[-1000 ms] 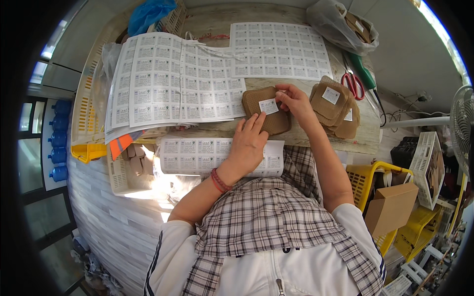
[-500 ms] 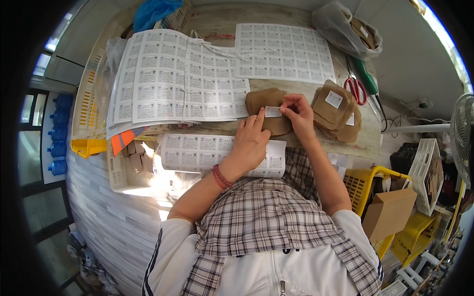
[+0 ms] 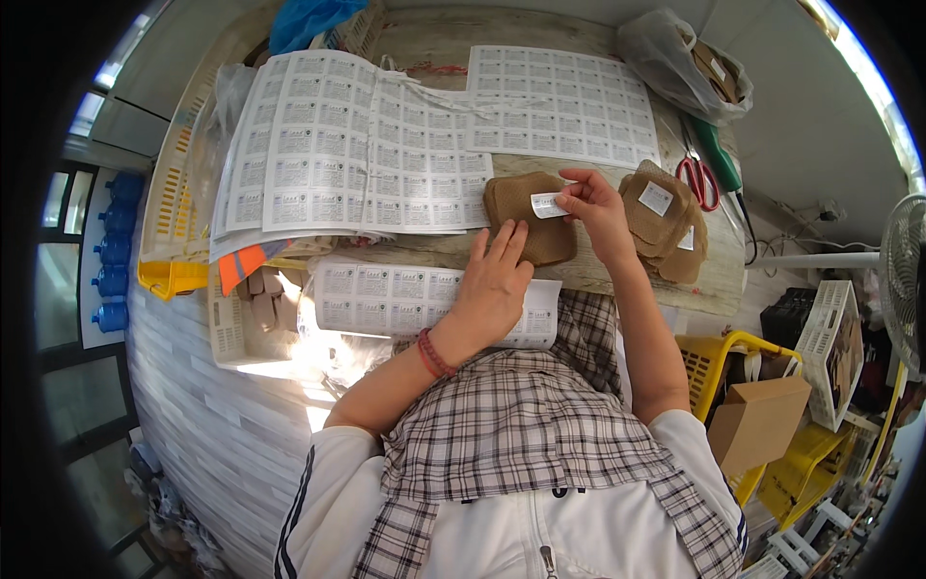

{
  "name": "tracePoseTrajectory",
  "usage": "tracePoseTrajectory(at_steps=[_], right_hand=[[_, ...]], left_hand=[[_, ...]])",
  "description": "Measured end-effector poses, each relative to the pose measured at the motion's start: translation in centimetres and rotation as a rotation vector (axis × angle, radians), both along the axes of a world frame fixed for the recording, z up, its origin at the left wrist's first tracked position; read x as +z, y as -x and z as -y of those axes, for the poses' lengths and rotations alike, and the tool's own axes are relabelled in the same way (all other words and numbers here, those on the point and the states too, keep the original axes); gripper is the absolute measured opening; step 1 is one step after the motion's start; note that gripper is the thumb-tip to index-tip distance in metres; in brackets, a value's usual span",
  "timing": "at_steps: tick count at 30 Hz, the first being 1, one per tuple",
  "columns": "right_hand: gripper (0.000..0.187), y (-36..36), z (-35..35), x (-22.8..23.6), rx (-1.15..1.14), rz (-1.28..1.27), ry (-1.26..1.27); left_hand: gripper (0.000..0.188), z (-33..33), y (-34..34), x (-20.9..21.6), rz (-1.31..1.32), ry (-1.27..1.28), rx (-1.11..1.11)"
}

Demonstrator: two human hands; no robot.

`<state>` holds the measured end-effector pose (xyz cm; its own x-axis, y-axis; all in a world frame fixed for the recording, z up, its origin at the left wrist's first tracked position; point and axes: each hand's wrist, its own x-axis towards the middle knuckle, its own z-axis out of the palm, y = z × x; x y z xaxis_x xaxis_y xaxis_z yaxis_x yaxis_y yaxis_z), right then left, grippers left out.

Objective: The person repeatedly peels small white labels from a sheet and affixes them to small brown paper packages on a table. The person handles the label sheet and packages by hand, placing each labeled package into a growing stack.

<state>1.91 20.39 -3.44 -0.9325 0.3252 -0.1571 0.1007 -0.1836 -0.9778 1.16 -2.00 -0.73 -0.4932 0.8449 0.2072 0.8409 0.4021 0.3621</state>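
My right hand (image 3: pixel 598 214) pinches the right end of a small white printed label (image 3: pixel 547 205) between thumb and fingers. The label hovers over or rests on a stack of brown mesh-textured pads (image 3: pixel 532 239); I cannot tell which. Stretched out flat, the fingers of my left hand (image 3: pixel 490 289) touch the stack's near left edge and hold nothing. To the right lies a second pile of brown pads (image 3: pixel 648 224), with white labels on two of them. A label sheet (image 3: pixel 386 297) lies along the table's near edge, partly under my left hand and wrist.
Large label sheets (image 3: pixel 318 145) cover the table's left side, with another sheet (image 3: pixel 569 101) at the back. Red-handled scissors (image 3: pixel 696 181) and a green-handled tool (image 3: pixel 716 159) lie at right, below a plastic bag (image 3: pixel 656 43). A yellow crate (image 3: pixel 709 362) stands right of me.
My left fingers have drawn back from the label toward me. The label, now in my right hand alone, has shifted slightly up and right and tilted.
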Motion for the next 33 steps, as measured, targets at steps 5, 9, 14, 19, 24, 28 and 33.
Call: tracePoseTrajectory(at_steps=[5, 9, 14, 19, 24, 28, 33], right_hand=[[0.037, 1.0, 0.9, -1.6, 0.023, 0.015, -0.159], [0.037, 1.0, 1.4, -1.7, -0.008, 0.006, -0.245], [0.035, 1.0, 1.6, -1.9, -0.054, -0.030, -0.362], [0.035, 1.1, 1.9, -2.0, -0.075, -0.035, -0.457], [0.036, 1.1, 2.3, -1.4, -0.086, -0.018, -0.516], [0.037, 0.9, 2.8, -0.7, -0.070, 0.014, -0.652], [0.040, 0.5, 4.1, 0.1, -0.074, 0.038, -1.024]], left_hand=[[0.008, 0.1, 0.1, -0.5, 0.015, -0.002, -0.002], [0.007, 0.1, 0.0, -0.6, 0.026, 0.007, 0.000], [0.007, 0.1, 0.1, -0.7, 0.029, 0.007, -0.006], [0.007, 0.1, 0.1, -0.6, 0.078, -0.038, 0.029], [0.008, -0.1, 0.5, 0.0, 0.071, -0.054, 0.016], [0.010, -0.2, 0.5, -0.4, -0.004, 0.029, 0.006], [0.010, -0.3, 0.5, -0.3, -0.025, 0.061, 0.012]])
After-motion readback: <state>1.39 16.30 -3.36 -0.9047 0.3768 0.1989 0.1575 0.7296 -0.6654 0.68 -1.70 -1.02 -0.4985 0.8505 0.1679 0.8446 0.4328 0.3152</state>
